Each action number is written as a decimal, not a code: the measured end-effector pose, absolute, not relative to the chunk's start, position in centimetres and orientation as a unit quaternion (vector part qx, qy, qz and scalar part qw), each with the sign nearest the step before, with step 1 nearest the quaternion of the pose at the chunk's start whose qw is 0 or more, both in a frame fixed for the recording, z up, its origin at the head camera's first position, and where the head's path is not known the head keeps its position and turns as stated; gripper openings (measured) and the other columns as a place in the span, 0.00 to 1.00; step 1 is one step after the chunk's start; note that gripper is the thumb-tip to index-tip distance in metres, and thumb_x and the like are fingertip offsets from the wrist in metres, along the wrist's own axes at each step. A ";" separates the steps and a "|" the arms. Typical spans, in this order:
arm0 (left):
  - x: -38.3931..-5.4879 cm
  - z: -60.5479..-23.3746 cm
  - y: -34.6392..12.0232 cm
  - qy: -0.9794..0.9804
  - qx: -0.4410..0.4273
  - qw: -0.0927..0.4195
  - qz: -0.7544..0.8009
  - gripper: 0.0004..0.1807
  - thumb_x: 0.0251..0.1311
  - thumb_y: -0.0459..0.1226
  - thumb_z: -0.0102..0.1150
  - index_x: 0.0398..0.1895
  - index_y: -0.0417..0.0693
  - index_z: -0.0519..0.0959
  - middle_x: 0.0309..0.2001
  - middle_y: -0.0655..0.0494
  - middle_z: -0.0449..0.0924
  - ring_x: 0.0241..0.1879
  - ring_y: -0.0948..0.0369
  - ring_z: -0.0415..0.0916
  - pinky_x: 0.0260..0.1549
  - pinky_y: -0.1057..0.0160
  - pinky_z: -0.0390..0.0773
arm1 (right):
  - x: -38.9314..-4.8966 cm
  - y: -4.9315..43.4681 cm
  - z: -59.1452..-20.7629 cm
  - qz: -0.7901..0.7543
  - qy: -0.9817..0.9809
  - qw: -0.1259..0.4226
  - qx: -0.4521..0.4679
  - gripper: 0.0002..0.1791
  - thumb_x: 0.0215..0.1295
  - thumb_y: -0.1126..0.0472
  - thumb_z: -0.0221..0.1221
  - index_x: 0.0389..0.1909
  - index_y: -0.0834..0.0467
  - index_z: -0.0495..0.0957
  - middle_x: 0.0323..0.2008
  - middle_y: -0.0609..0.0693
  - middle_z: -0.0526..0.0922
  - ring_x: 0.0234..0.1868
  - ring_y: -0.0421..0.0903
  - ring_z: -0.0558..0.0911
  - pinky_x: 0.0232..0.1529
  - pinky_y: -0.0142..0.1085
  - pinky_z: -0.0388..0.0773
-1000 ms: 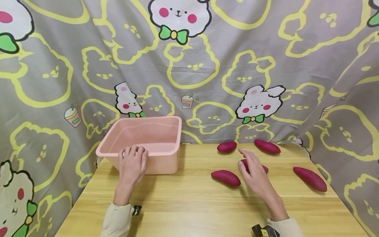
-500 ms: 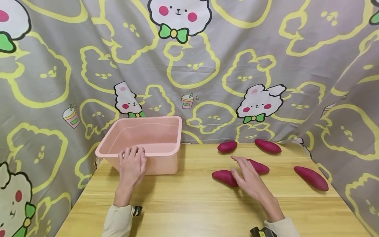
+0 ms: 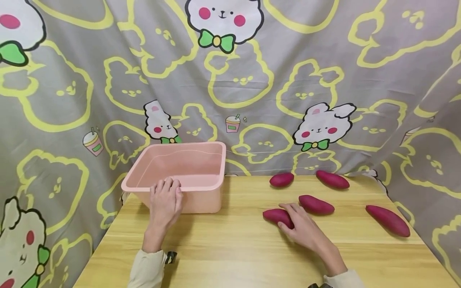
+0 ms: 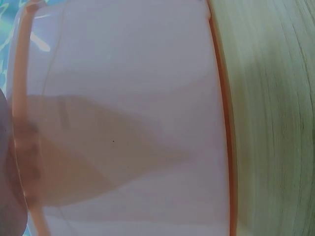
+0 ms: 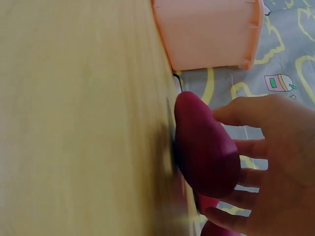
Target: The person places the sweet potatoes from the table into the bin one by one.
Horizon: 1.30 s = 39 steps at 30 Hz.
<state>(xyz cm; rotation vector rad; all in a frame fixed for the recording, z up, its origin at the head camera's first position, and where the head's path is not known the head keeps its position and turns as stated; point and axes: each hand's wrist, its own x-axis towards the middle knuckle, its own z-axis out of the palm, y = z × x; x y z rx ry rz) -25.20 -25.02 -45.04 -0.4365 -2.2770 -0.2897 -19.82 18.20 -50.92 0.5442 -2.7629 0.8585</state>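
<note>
My left hand [image 3: 165,202] grips the near rim of a pink plastic bin [image 3: 203,201], fingers hooked over the edge. In the left wrist view, the bin's wall [image 4: 133,59] fills most of the frame, with a bit of the hand at the left edge. My right hand [image 3: 304,229] is at the right end of a purple sweet potato [image 3: 274,216] on the table. In the right wrist view, its thumb touches one side of this sweet potato [image 5: 204,147], and the fingers reach round the other side, their tips hidden. Another sweet potato [image 3: 317,205] lies just beyond the knuckles.
Two more sweet potatoes lie along the table's back edge, one short [image 3: 281,180] and one longer [image 3: 332,179]. Another sweet potato [image 3: 388,221] is at the far right. A patterned grey curtain [image 3: 252,96] hangs behind the wooden table [image 3: 234,248]. The bin's visible floor is bare.
My right hand has moved left and down, from above the middle sweet potato to the nearer left one, and now takes it between thumb and fingers. The left hand stays on the bin's rim.
</note>
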 end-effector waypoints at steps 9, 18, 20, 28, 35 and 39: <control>-25.1 -45.2 -25.0 -0.894 -0.175 0.397 -0.112 0.18 0.73 0.42 0.32 0.35 0.43 0.72 0.36 0.44 0.73 0.39 0.42 0.69 0.41 0.41 0.66 | -19.6 17.6 -51.5 0.271 -0.937 0.104 0.193 0.33 0.59 0.62 0.72 0.66 0.62 0.74 0.56 0.56 0.79 0.60 0.58 0.78 0.59 0.55 0.75; -25.1 -45.3 -25.0 -0.893 -0.176 0.398 -0.112 0.19 0.74 0.42 0.31 0.35 0.44 0.72 0.36 0.45 0.73 0.39 0.42 0.69 0.42 0.41 0.65 | -19.5 17.3 -51.9 0.265 -0.938 0.114 0.194 0.34 0.57 0.66 0.72 0.65 0.65 0.74 0.56 0.57 0.80 0.60 0.58 0.79 0.60 0.53 0.76; -25.2 -45.4 -25.0 -0.893 -0.176 0.399 -0.113 0.19 0.74 0.42 0.31 0.35 0.44 0.72 0.36 0.45 0.73 0.39 0.42 0.69 0.42 0.41 0.65 | -19.5 17.3 -51.9 0.267 -0.937 0.115 0.193 0.34 0.56 0.67 0.72 0.65 0.65 0.74 0.56 0.57 0.80 0.60 0.58 0.79 0.60 0.53 0.76; -25.3 -45.3 -25.1 -0.893 -0.175 0.397 -0.121 0.18 0.73 0.42 0.32 0.35 0.44 0.73 0.36 0.46 0.73 0.39 0.42 0.69 0.43 0.41 0.65 | -19.7 17.0 -51.8 0.272 -0.935 0.117 0.195 0.34 0.51 0.70 0.67 0.64 0.62 0.74 0.53 0.54 0.80 0.58 0.55 0.79 0.56 0.52 0.78; -25.3 -45.2 -25.2 -0.894 -0.175 0.395 -0.121 0.18 0.74 0.42 0.31 0.34 0.44 0.72 0.35 0.46 0.72 0.39 0.43 0.69 0.43 0.41 0.65 | -19.8 17.0 -51.8 0.273 -0.938 0.102 0.189 0.37 0.51 0.70 0.65 0.66 0.64 0.71 0.56 0.57 0.78 0.60 0.57 0.78 0.56 0.53 0.77; -25.3 -45.2 -25.2 -0.893 -0.175 0.397 -0.122 0.19 0.74 0.42 0.31 0.34 0.44 0.72 0.35 0.46 0.72 0.38 0.43 0.69 0.43 0.41 0.65 | -19.9 17.1 -51.8 0.277 -0.935 0.110 0.192 0.37 0.52 0.70 0.66 0.67 0.65 0.71 0.55 0.57 0.78 0.59 0.56 0.79 0.56 0.52 0.78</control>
